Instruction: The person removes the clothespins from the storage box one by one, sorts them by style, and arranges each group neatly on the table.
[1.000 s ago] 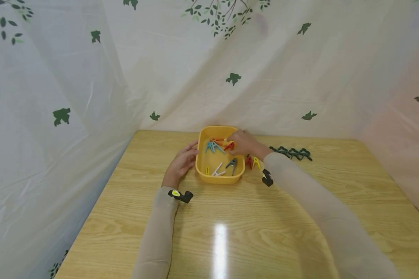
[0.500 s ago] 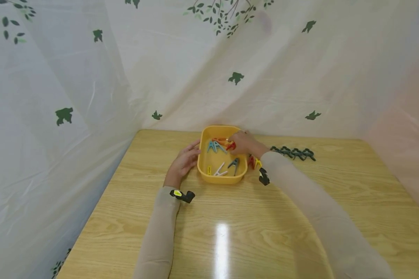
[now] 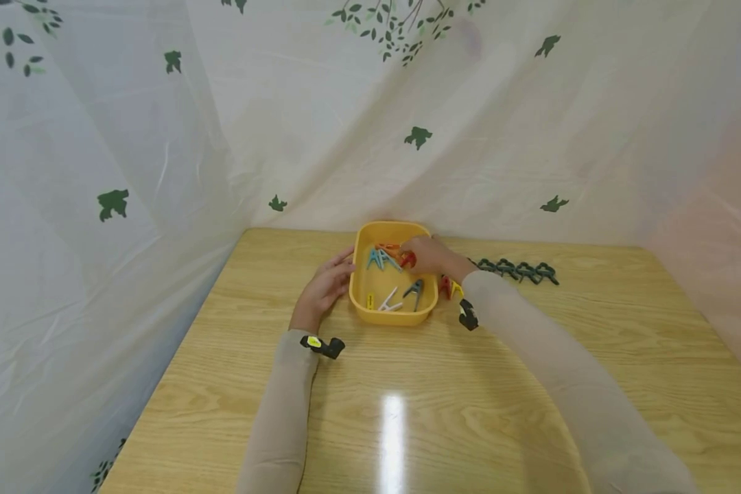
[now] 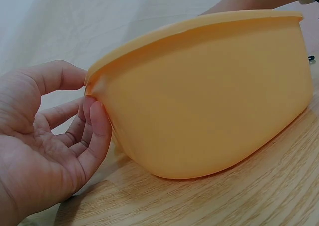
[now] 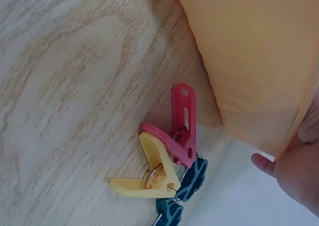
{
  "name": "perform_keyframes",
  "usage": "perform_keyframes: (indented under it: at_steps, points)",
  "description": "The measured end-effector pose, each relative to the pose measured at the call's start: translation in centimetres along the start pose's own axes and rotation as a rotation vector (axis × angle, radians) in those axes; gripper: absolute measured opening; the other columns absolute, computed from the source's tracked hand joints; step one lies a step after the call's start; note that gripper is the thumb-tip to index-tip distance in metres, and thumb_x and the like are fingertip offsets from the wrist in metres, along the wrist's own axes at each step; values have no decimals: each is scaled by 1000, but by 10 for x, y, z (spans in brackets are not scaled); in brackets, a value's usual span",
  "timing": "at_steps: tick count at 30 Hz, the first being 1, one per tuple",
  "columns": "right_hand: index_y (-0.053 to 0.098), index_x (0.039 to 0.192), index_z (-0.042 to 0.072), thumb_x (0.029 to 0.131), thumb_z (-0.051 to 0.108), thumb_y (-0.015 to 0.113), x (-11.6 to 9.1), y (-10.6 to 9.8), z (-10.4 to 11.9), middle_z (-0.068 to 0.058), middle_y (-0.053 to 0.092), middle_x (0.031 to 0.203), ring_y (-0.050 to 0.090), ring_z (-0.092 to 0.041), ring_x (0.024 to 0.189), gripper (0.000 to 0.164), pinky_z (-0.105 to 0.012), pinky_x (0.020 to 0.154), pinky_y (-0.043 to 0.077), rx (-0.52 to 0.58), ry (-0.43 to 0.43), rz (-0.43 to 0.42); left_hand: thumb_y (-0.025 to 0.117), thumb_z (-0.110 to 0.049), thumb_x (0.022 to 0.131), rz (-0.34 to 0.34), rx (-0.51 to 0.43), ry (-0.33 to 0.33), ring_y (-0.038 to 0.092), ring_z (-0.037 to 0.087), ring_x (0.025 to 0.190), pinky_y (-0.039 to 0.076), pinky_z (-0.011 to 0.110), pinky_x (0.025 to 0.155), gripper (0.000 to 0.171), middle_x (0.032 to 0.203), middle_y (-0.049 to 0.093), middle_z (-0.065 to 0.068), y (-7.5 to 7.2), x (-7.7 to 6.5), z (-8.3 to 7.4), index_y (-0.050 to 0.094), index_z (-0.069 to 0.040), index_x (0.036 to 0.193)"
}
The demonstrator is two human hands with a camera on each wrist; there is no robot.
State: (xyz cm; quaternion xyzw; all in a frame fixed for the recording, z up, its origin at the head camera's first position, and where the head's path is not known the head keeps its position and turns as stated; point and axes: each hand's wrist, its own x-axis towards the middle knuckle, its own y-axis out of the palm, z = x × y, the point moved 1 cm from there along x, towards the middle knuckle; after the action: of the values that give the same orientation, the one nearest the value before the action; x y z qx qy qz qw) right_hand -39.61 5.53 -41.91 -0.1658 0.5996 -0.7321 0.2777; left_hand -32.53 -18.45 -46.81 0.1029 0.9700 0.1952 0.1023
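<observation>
A yellow plastic basin (image 3: 394,318) stands near the table's far edge. My left hand (image 3: 324,288) holds its left side, thumb at the rim and other fingers against the outer wall in the left wrist view. My right hand (image 3: 429,256) reaches over the right rim; thumb and forefinger pinch a red clip (image 3: 409,260), its grip partly hidden. Inside the basin lie light blue clips (image 3: 379,258), an orange-red clip (image 3: 387,248), a grey clip (image 3: 414,291), a white clip (image 3: 390,302) and a yellow clip (image 3: 370,300).
Just right of the basin, a red clip (image 5: 183,121) and a yellow clip (image 5: 157,171) lie on the wooden table (image 3: 346,412). A row of dark green clips (image 3: 519,270) stretches to their right. A patterned white sheet (image 3: 333,137) hangs behind the table.
My right hand has shifted slightly lower and deeper over the basin, hiding more of the red clip. My left hand stays at the basin's left side. The whole view has shifted a little.
</observation>
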Motion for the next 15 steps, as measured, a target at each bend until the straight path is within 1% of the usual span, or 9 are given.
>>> perform_keyframes:
  at_steps: [6,12,15]
  points:
    - [63,122,13,72,9,71,2,2,-3,-4,62,124,50,-26,119,51,-70,104,15,12,-7,-4,52,-6,93,0,-4,-4,50,25,115,52,26,76,50,143,41,14,-2,1,1,43,-19,141]
    - [62,123,12,73,10,71,2,1,-2,-6,61,124,51,-25,114,50,-68,104,18,12,-9,6,53,-7,93,6,-4,-9,46,28,122,51,27,79,51,144,42,10,-1,1,1,42,-18,142]
    - [62,123,13,73,10,72,1,1,0,-6,62,122,52,-25,110,51,-67,104,19,18,-7,8,53,-7,93,7,-1,-6,45,29,124,51,28,80,51,144,42,11,-1,1,1,41,-18,142]
